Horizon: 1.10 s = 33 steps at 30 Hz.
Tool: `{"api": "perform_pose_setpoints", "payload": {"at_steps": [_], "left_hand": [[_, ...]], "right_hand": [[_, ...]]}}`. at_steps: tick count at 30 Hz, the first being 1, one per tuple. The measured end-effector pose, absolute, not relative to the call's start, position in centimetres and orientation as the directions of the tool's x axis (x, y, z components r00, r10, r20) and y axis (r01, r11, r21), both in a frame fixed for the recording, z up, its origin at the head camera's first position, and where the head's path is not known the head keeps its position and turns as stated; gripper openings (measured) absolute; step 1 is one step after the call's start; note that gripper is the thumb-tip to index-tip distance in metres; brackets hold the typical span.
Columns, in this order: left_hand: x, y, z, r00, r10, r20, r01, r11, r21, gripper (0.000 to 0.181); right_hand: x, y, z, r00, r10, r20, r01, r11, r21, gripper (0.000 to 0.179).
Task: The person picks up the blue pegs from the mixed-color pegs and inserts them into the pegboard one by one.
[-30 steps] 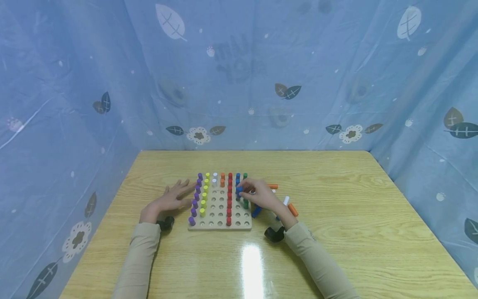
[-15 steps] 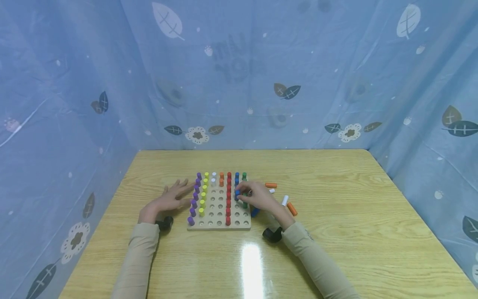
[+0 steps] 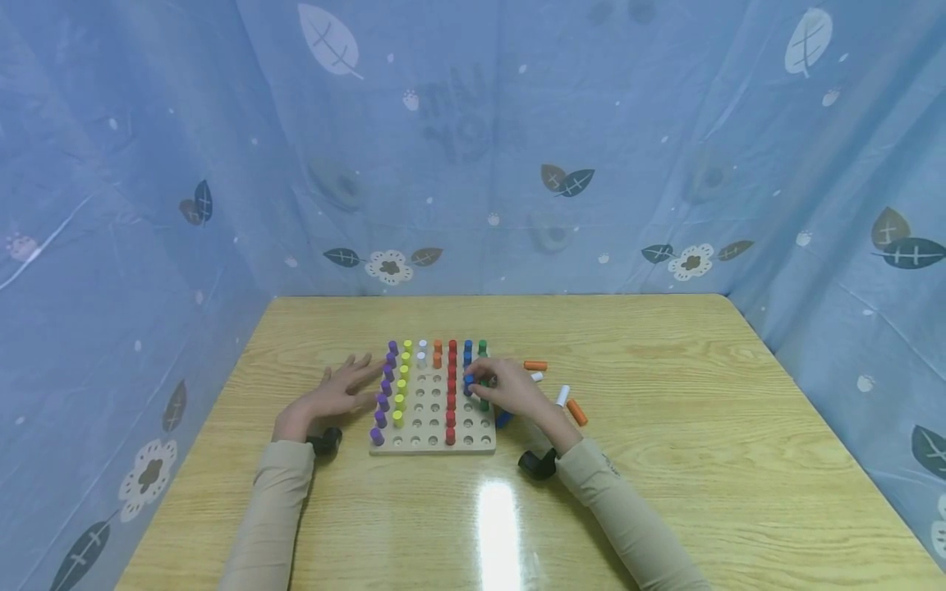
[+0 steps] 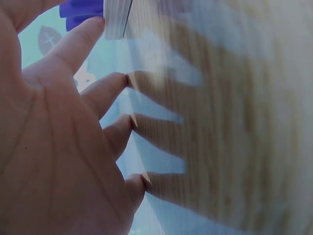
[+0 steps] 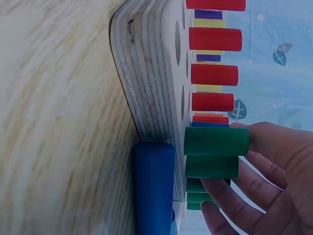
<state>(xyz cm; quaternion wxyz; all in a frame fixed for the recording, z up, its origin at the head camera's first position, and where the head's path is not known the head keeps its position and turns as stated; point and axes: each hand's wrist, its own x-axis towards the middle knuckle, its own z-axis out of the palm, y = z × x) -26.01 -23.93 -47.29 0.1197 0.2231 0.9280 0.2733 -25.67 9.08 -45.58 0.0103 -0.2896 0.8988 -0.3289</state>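
Note:
A pale wooden pegboard [image 3: 414, 449] carries upright columns of purple pegs [image 3: 383, 402], yellow pegs [image 3: 400, 402], red pegs [image 3: 451, 402] and green pegs [image 3: 484, 404]. White pegs [image 3: 422, 359] and orange pegs [image 3: 438, 361] stand only at its back. My right hand [image 3: 513, 390] pinches a blue peg [image 3: 469, 386], which stands upright in the blue column between red and green. In the right wrist view green pegs [image 5: 216, 141] mostly hide it. My left hand [image 3: 336, 400] lies spread beside the board's left side, its fingertips on the table and one finger at the board's edge [image 4: 115, 19].
Loose pegs lie right of the board: orange pegs [image 3: 577, 412], white pegs [image 3: 563, 396] and a blue peg [image 5: 154, 188] against the board's side. Black wrist cameras [image 3: 538, 465] sit under both wrists. A patterned blue curtain [image 3: 488, 164] surrounds the wooden table [image 3: 665, 410].
My right hand has brought the blue peg slightly nearer and down into the blue column. My left hand keeps its place beside the board.

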Motion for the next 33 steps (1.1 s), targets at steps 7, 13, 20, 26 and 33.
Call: {"api": "perform_pose_setpoints", "payload": {"at_steps": [7,13,20,26,33], "left_hand": [[-26.2,-24.0,-47.4,-0.87,0.484,-0.089,0.361,0.75,0.555,0.062],[-26.1,-24.0,-47.5,-0.87,0.485,-0.091,0.361,0.751,0.552,0.063],[-26.0,-24.0,-47.5,-0.871,0.483,-0.093,0.357,0.751,0.555,0.063],[-26.0,-24.0,-47.4,-0.871,0.484,-0.087,0.36,0.748,0.558,0.062],[-26.0,-23.9,-47.4,-0.871,0.479,-0.105,0.348,0.754,0.557,0.063]], "right_hand": [[-25.7,9.0,-45.6,-0.835,-0.522,0.173,-0.513,0.626,-0.587,0.021],[-25.7,9.0,-45.8,-0.838,-0.514,0.182,-0.511,0.624,-0.591,0.02],[-25.6,9.1,-45.8,-0.833,-0.525,0.176,-0.518,0.625,-0.585,0.02],[-25.5,9.6,-44.8,-0.832,-0.523,0.187,-0.513,0.596,-0.618,0.022],[-25.6,11.0,-44.0,-0.839,-0.503,0.207,-0.49,0.535,-0.688,0.023]]}}
